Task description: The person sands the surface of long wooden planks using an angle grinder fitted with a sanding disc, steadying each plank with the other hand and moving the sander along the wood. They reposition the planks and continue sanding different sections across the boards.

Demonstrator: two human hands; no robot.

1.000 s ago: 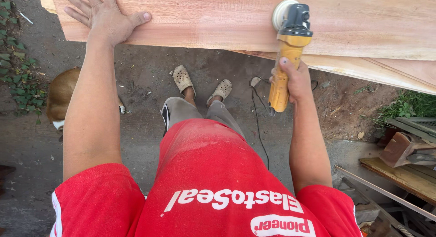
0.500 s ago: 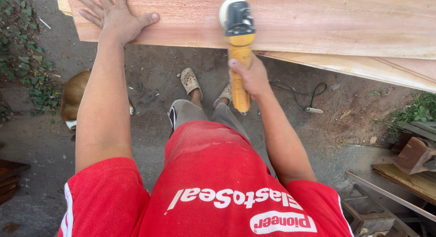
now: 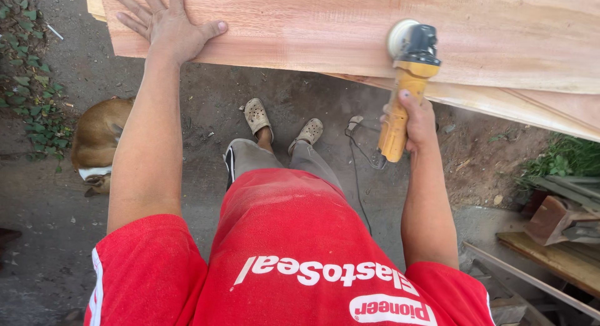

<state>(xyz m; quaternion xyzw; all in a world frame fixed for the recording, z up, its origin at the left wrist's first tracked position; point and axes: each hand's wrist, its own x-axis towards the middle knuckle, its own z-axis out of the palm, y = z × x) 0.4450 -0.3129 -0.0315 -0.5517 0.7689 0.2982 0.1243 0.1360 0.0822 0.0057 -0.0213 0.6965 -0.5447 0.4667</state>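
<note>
- Nearest the camera: the person's red shirt, grey trousers and two sandalled feet on bare ground, just short of the board's near edge.
- Right hand (image 3: 417, 117), short of that edge, is closed around the yellow handle of a sander (image 3: 406, 76).
- The sander's long axis runs away from the body; its black head and pale disc lie on the board, just past the near edge, right of the board's middle.
- Left hand (image 3: 172, 26) lies open and flat on the board (image 3: 312, 26), fingers spread, near its left end, well apart from the sander.
- The board's long axis runs left to right across the view, with more boards under its right part.
- A brown dog (image 3: 100, 135) lies on the ground below the board's left end.
</note>
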